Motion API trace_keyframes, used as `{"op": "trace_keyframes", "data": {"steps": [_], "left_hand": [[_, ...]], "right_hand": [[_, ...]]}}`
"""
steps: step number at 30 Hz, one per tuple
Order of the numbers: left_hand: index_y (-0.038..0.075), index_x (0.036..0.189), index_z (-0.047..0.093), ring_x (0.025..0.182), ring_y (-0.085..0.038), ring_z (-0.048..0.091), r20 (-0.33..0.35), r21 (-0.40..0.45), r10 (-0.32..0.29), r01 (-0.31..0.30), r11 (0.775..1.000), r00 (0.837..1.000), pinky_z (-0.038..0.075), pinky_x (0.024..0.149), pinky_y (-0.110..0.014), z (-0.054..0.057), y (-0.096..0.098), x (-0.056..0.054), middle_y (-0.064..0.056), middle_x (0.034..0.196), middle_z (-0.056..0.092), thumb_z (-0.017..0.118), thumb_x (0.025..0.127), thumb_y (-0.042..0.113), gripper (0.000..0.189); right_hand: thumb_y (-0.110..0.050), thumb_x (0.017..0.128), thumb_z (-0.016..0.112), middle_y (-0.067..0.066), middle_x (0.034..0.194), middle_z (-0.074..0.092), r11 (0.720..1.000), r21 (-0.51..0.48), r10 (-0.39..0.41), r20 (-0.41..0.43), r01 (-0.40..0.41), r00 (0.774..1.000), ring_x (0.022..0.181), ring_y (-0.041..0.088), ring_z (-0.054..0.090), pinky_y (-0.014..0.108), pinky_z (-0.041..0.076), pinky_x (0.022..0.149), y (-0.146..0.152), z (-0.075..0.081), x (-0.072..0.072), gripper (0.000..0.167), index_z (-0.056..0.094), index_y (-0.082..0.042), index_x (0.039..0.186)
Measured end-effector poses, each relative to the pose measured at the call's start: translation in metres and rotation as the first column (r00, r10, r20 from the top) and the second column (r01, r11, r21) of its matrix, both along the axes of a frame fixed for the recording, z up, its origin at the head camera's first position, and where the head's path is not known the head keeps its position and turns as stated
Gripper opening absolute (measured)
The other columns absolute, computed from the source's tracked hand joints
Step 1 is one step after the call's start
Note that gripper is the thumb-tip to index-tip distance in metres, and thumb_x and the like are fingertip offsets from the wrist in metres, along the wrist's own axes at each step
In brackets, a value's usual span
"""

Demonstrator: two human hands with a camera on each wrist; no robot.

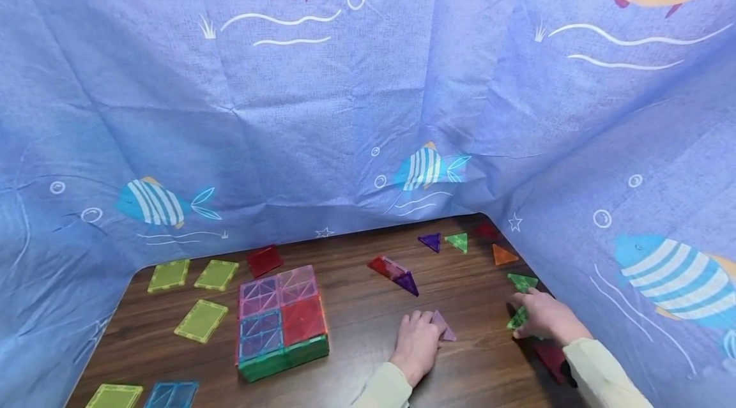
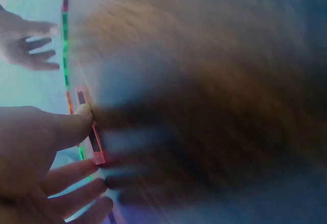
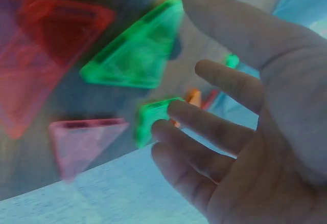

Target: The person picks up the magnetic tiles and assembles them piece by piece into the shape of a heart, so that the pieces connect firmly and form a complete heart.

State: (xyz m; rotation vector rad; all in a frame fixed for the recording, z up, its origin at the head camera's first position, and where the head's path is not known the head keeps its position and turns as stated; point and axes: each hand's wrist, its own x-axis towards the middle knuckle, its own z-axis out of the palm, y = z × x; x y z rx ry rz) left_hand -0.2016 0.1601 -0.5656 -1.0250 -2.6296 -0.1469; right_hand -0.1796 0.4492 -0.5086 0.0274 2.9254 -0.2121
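On the right of the table's middle is my left hand (image 1: 418, 344), holding a pink triangular magnetic tile (image 1: 445, 327) between thumb and fingers. The left wrist view shows that tile (image 2: 92, 132) nearly edge-on, the thumb against it and a fingertip at its lower end. Near the right edge, my right hand (image 1: 546, 314) reaches over a green triangular tile (image 1: 517, 320), fingers spread. In the right wrist view this hand (image 3: 276, 111) is open beside a green triangle (image 3: 138, 60), with nothing between thumb and fingers.
A box-like block of magnetic tiles (image 1: 284, 357) stands left of centre. Yellow square tiles (image 1: 201, 320) lie further left. Joined red and purple triangles (image 1: 393, 272), a purple triangle (image 1: 431, 241) and an orange triangle (image 1: 503, 255) lie towards the back. A patterned blue cloth (image 1: 345, 108) hangs behind.
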Motion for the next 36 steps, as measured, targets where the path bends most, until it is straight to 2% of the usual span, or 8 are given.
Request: {"op": "trace_keyframes", "data": {"steps": [3,6,12,15,22,27,31,36], "left_hand": [[0.03,0.083,0.076,0.082,-0.012,0.059,-0.05,-0.016,0.009,-0.01,1.0,0.999,0.044,0.068,-0.025,0.0,0.002,-0.002,0.006,0.089,0.069,0.079,0.078,0.031,0.006],[0.024,0.079,0.077,0.077,-0.013,0.056,-0.082,-0.049,-0.001,-0.003,0.999,0.997,0.045,0.065,-0.024,0.001,0.003,-0.002,0.005,0.081,0.068,0.076,0.08,0.022,0.003],[0.034,0.087,0.076,0.074,-0.01,0.057,-0.206,-0.136,-0.099,0.072,0.988,0.974,0.043,0.06,-0.021,0.001,-0.001,0.002,0.011,0.088,0.072,0.07,0.086,0.031,0.007],[0.036,0.093,0.075,0.075,-0.01,0.056,-0.239,-0.158,-0.15,0.114,0.981,0.959,0.043,0.059,-0.02,0.001,-0.003,0.002,0.015,0.093,0.071,0.069,0.086,0.037,0.009],[0.028,0.106,0.07,0.072,-0.01,0.055,-0.291,-0.163,-0.133,0.087,0.983,0.947,0.041,0.057,-0.021,-0.001,-0.003,0.003,0.015,0.095,0.071,0.066,0.087,0.032,0.02],[0.02,0.107,0.065,0.07,-0.01,0.057,-0.319,-0.148,-0.092,0.046,0.988,0.943,0.041,0.055,-0.023,-0.003,-0.001,0.005,0.01,0.087,0.073,0.067,0.087,0.027,0.021],[0.02,0.098,0.058,0.07,-0.01,0.058,-0.252,-0.109,-0.047,0.02,0.994,0.966,0.043,0.053,-0.023,-0.004,-0.001,0.004,0.008,0.076,0.068,0.074,0.082,0.025,0.023],[0.019,0.091,0.056,0.066,-0.014,0.061,-0.165,0.046,-0.011,0.019,0.999,0.986,0.045,0.051,-0.027,-0.002,-0.005,-0.001,0.005,0.073,0.065,0.079,0.078,0.026,0.028]], "right_hand": [[-0.029,0.064,0.095,0.021,0.111,0.07,1.0,-0.013,0.01,0.016,-0.01,1.0,0.099,0.036,0.066,0.054,0.055,0.08,0.005,-0.007,0.0,0.065,0.071,0.001,0.117],[-0.023,0.065,0.095,0.012,0.1,0.074,0.999,-0.026,0.026,0.011,-0.026,1.0,0.084,0.021,0.064,0.045,0.055,0.073,0.004,-0.013,-0.001,0.055,0.074,0.001,0.11],[-0.018,0.065,0.094,-0.002,0.073,0.061,0.998,-0.035,0.052,-0.017,-0.052,0.999,0.065,0.013,0.049,0.036,0.043,0.06,0.002,-0.016,0.002,0.032,0.072,-0.007,0.086],[-0.023,0.067,0.092,-0.004,0.067,0.048,0.997,-0.01,0.077,-0.023,-0.078,0.997,0.06,0.014,0.043,0.034,0.037,0.056,0.0,-0.016,0.004,0.034,0.061,-0.012,0.075],[-0.032,0.07,0.077,-0.006,0.059,0.037,0.999,-0.012,0.047,-0.042,-0.048,0.998,0.053,0.013,0.035,0.032,0.029,0.051,-0.014,-0.018,-0.001,0.038,0.044,-0.016,0.06],[-0.026,0.081,0.071,-0.006,0.06,0.039,0.991,-0.086,0.098,-0.039,-0.101,0.994,0.054,0.011,0.037,0.03,0.032,0.053,-0.027,-0.02,-0.006,0.026,0.052,-0.015,0.066],[-0.016,0.091,0.065,-0.007,0.067,0.051,0.951,-0.233,0.193,-0.064,-0.203,0.979,0.058,0.004,0.043,0.026,0.039,0.055,-0.032,-0.023,-0.012,0.008,0.065,-0.01,0.086],[-0.02,0.101,0.061,-0.007,0.074,0.056,0.921,-0.313,0.212,-0.101,-0.233,0.972,0.066,0.0,0.048,0.027,0.044,0.063,-0.036,-0.021,-0.019,0.015,0.066,-0.006,0.104]]}}
